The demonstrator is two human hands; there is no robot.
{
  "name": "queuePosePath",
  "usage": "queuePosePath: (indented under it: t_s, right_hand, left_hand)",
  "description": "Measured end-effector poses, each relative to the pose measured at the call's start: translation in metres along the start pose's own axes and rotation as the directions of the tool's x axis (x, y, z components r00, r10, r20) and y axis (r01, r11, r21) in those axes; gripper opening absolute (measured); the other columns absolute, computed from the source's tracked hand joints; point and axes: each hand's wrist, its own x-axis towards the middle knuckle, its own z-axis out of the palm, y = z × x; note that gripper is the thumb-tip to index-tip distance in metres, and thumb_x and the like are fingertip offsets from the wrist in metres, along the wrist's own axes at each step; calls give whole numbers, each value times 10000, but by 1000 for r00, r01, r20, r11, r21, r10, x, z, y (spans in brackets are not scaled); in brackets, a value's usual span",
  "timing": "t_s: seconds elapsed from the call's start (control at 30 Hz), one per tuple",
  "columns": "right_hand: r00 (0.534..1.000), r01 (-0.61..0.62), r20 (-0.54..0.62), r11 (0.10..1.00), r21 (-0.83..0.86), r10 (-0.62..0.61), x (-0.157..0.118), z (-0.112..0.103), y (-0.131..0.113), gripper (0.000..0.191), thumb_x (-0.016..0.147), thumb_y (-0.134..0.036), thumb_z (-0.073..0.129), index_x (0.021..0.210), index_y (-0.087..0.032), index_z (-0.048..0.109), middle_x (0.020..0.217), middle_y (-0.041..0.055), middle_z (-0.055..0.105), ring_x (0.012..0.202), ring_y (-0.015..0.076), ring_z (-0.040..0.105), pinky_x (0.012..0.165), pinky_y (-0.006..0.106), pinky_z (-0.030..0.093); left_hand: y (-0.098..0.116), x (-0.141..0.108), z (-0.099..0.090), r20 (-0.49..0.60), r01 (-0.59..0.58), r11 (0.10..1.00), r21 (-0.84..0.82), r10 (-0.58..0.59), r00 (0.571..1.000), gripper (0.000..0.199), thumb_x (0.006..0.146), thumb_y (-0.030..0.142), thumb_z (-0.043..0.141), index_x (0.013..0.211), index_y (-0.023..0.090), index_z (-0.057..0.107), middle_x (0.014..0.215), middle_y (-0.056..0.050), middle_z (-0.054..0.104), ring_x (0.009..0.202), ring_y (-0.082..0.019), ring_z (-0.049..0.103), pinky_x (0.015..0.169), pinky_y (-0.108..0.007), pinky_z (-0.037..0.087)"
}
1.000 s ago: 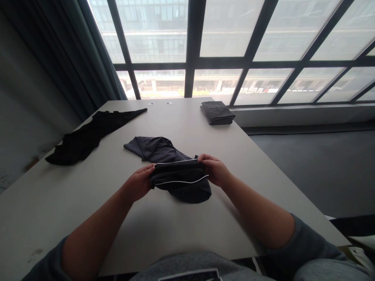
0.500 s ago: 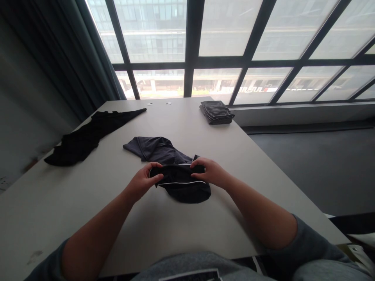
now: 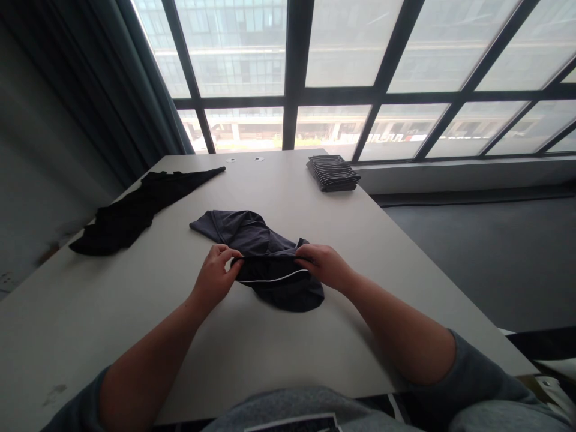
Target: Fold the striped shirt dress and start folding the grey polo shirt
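Observation:
A dark grey garment (image 3: 245,231) with a black band and white edging lies crumpled on the white table in front of me. My left hand (image 3: 216,273) pinches the left end of its black band (image 3: 270,269) between thumb and fingers. At the band's right end, my right hand (image 3: 324,264) grips the same edge, so the band is stretched between both hands. A rounded dark part of the cloth hangs or lies below the band, toward me. Whether the garment is a shirt or shorts I cannot tell.
The white table (image 3: 148,312) reaches to the windows. A black garment (image 3: 130,213) lies spread along its left side. A folded striped cloth (image 3: 333,173) sits near the far right edge. A dark curtain (image 3: 99,78) hangs at the left.
Both hands have closed their pinch on the band, whose opening has flattened to a narrow edge. My left hand has turned and shifted slightly left and up.

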Motion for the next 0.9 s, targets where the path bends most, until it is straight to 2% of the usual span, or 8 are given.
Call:
queuePosePath:
  t_s: [0.17, 0.27, 0.37, 0.47, 0.63, 0.8, 0.9]
  right_hand:
    - [999, -44, -24, 999, 24, 45, -1, -2, -5, 82, 932, -287, 714, 892, -218, 697, 734, -2, 666, 644, 147, 568, 634, 258, 402]
    - [998, -55, -21, 998, -5, 54, 0, -5, -6, 237, 914, -325, 720, 747, -213, 594, 645, -26, 576, 589, 130, 483, 586, 252, 343]
    - [998, -36, 42, 998, -53, 38, 1, -8, -6, 420, 953, -394, 662, 637, -218, 447, 564, -49, 442, 542, 117, 370, 556, 263, 277]
    - [994, 1, 105, 998, -57, 5, 1, -10, -5, 483, 1005, -438, 574, 614, -219, 394, 541, -56, 365, 526, 115, 313, 554, 276, 253]
    - [995, -8, 99, 997, -73, 15, 1, -11, -3, 524, 1021, -482, 523, 597, -219, 365, 534, -56, 319, 525, 117, 279, 560, 287, 245]
    - [995, -101, 13, 992, -80, 103, 2, -12, 4, 563, 997, -554, 526, 582, -218, 349, 538, -48, 335, 537, 121, 314, 573, 295, 249]
    - [976, -214, -52, 976, -33, 212, 2, -13, 13, 536, 966, -565, 558, 587, -215, 411, 539, -46, 380, 547, 122, 350, 571, 284, 266]
  left_hand:
    - [1, -2, -1, 39, 44, 998, 35, -45, 998, 263, 938, 430, 570, 1035, 239, 723, 848, -10, 688, 718, -185, 615, 690, -303, 461]
    - [3, -2, -2, 43, 49, 997, 64, -52, 998, 271, 947, 440, 549, 1029, 240, 711, 831, -7, 702, 699, -185, 619, 675, -297, 443]
    - [4, -2, -4, 19, 44, 994, 103, -47, 999, 281, 948, 455, 532, 1012, 241, 703, 846, -17, 714, 731, -198, 639, 688, -296, 437]
    - [4, -2, -5, 30, 68, 988, 142, -73, 997, 310, 964, 487, 504, 1044, 252, 690, 786, -1, 704, 669, -197, 634, 647, -287, 407]
    - [5, -4, -4, 78, 74, 986, 151, -87, 993, 343, 991, 520, 452, 1078, 257, 654, 689, 22, 681, 574, -195, 614, 589, -278, 365]
    - [7, -2, -4, 140, 6, 998, 66, -15, 990, 279, 1003, 481, 471, 1090, 247, 598, 748, 33, 728, 506, -161, 574, 583, -280, 409]
    - [5, -2, -4, 191, -137, 990, 35, 128, 973, 209, 980, 381, 524, 1110, 242, 611, 875, 8, 767, 597, -164, 637, 679, -305, 504]
